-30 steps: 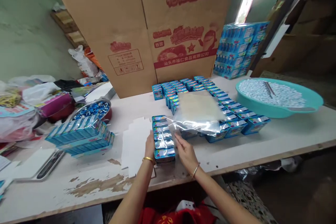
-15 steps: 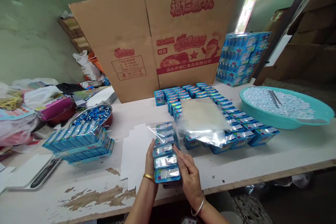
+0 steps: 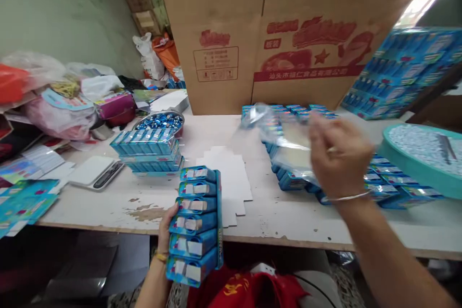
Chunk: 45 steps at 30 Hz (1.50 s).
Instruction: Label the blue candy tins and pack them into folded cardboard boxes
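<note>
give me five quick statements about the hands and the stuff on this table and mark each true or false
1. The left hand holds a row of blue boxes. True.
2. The right hand lies flat on the table. False: it is up above the table, blurred, with clear plastic close by.
3. The teal basin is full of blue pieces. False: it holds white pieces.
4. A printed cardboard sheet stands upright at the back of the table. True.
5. The silver bracelet is on the left wrist. False: it is on the right wrist; the left one wears a gold-coloured bracelet.
</note>
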Tool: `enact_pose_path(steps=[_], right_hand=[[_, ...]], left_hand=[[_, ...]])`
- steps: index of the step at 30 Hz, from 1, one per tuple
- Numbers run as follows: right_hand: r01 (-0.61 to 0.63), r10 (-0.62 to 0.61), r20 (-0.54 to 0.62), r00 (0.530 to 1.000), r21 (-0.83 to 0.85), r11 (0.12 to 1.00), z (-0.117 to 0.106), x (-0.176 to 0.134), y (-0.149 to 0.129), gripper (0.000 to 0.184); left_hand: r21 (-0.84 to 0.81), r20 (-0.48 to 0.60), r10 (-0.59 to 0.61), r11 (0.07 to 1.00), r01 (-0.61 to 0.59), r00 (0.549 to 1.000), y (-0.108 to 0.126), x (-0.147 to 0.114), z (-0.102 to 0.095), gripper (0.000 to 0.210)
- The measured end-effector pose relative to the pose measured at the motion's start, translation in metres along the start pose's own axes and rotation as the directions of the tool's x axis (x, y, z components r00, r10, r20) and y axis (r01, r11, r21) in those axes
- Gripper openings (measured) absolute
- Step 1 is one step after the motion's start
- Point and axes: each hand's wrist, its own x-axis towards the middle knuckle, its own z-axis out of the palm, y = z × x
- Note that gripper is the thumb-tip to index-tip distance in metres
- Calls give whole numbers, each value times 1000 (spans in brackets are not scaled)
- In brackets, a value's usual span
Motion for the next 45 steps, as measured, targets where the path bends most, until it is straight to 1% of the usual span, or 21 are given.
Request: enact_pose_path(steps=[3,5,6,7,8,10,11,12,13,14,15,18,20,23,26,29,32,35,37,41,45], right_hand=[[15,-16,-8,1000,-149,989,-9,34,-25,34],[66,-40,138,990,-184,981,8,30,-54,35],[107,-53,274,960,-187,977,24,18,-68,34],[151,-59,445,893,-173,973,43,2,-81,32],[196,-68,608,791,-146,970,64,-19,-90,30],[244,-113,856,505,-17,970,105,-68,-99,24],[214,-122,912,392,39,976,122,-92,-99,23],[155,-115,940,322,68,986,135,-115,-96,23],[133,-109,948,300,71,989,144,-135,-91,22],[98,-99,946,308,72,993,149,-152,-84,20],[34,-96,933,347,90,995,152,-166,-76,16],[-188,-128,847,516,258,948,148,-193,-54,23],[-262,-160,796,584,371,891,145,-203,-45,19],[-321,-160,771,617,432,843,145,-210,-38,13],[-410,-114,787,606,432,803,149,-212,-36,20],[-515,-35,785,618,438,736,149,-205,-36,23],[-524,35,697,716,504,686,145,-190,-39,25],[-464,56,606,793,543,700,141,-178,-43,24],[-450,43,604,796,542,710,142,-176,-42,24],[-464,-27,671,741,540,702,144,-185,-38,30],[-507,7,687,726,530,680,143,-185,-33,29]], left_hand=[[-5,-91,70,997,-70,993,5,-19,-36,24],[-20,-153,114,993,-118,982,4,-27,-53,30],[-28,-176,127,991,-134,976,3,-30,-60,33],[-34,-191,130,990,-138,973,1,-32,-67,36],[-37,-198,123,990,-133,972,-1,-34,-73,37],[-34,-198,107,993,-116,974,-4,-37,-85,39],[-28,-194,100,994,-108,976,-6,-39,-90,39],[-20,-188,98,994,-104,977,-7,-40,-96,40],[-10,-181,102,994,-105,978,-8,-42,-100,39],[1,-174,108,994,-110,979,-9,-44,-104,39],[11,-166,112,994,-112,980,-10,-45,-107,39],[45,-111,107,994,-103,988,-12,-43,-105,44],[79,-63,90,993,-85,994,-14,-38,-96,52],[149,25,85,985,-88,996,-18,-25,-73,58],[230,138,92,965,-123,986,-24,-11,-48,59],[317,152,106,937,-150,983,-30,1,-33,58],[352,106,122,923,-152,987,-34,8,-29,59],[365,63,138,919,-151,988,-34,10,-28,61],[378,46,129,916,-137,991,-32,8,-24,62],[393,21,83,916,-84,996,-28,3,-7,61],[398,33,86,913,-92,996,-28,8,6,65]])
